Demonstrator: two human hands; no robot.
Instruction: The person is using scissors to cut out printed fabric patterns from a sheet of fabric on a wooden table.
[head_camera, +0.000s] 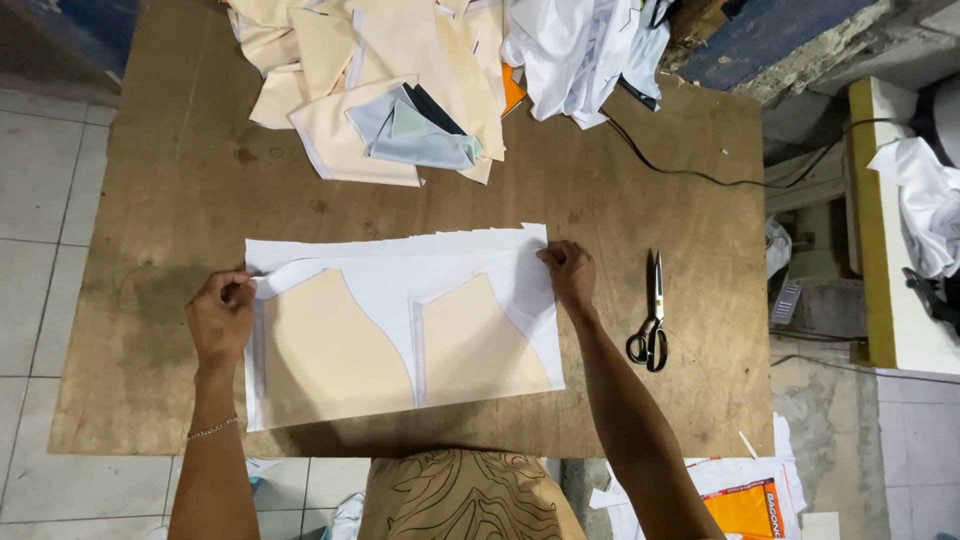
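Fabric: white stack (400, 285) with two beige pattern pieces (325, 350), flat on wooden table (160, 200)
Left hand (222, 318): fingers pinching left edge
Right hand (570, 272): fingers curled, pressing right corner

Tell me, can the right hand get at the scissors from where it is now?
Probably yes. The right hand rests on the edge of the white fabric, and the scissors lie just beside it on bare wooden table, with nothing between them.
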